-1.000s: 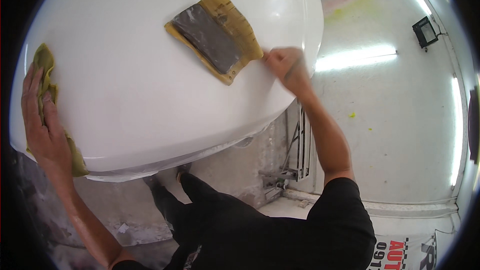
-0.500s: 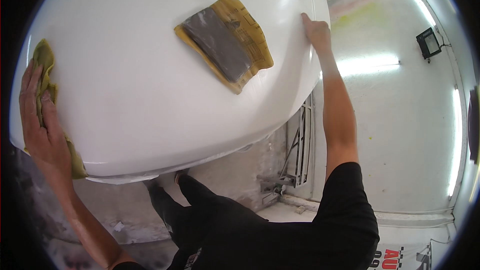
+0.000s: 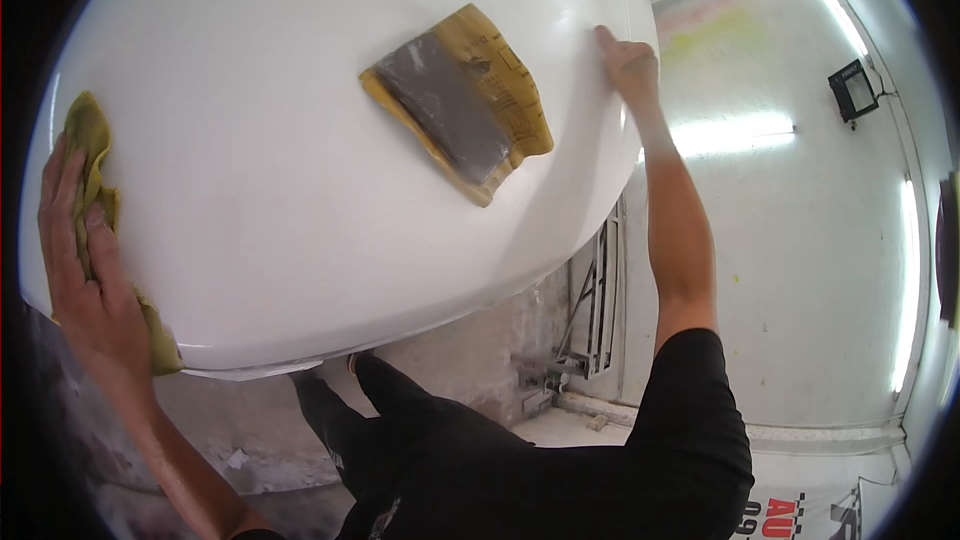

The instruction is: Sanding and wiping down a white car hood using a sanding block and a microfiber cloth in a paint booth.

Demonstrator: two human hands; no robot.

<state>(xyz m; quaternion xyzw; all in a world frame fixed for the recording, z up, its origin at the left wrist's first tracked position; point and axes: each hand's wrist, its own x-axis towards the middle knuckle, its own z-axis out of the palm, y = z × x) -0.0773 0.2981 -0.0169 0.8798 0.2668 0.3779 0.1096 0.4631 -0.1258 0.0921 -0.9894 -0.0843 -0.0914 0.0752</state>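
The largest thing is the white panel [image 3: 280, 220], and its visible part looks even and smooth, so I judge the work on it is well advanced. No rough spot shows clearly, but fine marks would be too small to see, so I cannot say how much is left.

Next in size is the sheet of sandpaper [image 3: 462, 105], grey on one part and yellow-brown on the other. It lies on the panel, between the two hands and well apart from the left one. Its grey side carries pale smears, so it looks used; no hand touches it.

The yellow-green cloth [image 3: 92, 130] lies along the left edge of the panel. The left hand [image 3: 92, 270] rests over it with fingers long and nearly straight, the thumb a little apart. The right hand [image 3: 634, 68] is near the right edge, one finger stretched and seeming to touch the surface, the others curled; I cannot tell whether the palm holds anything.

The far end of the panel is cut off at the top, and the cloth is partly hidden under the left hand. A thin pale strip [image 3: 250, 373] below the near edge is hard to make out.
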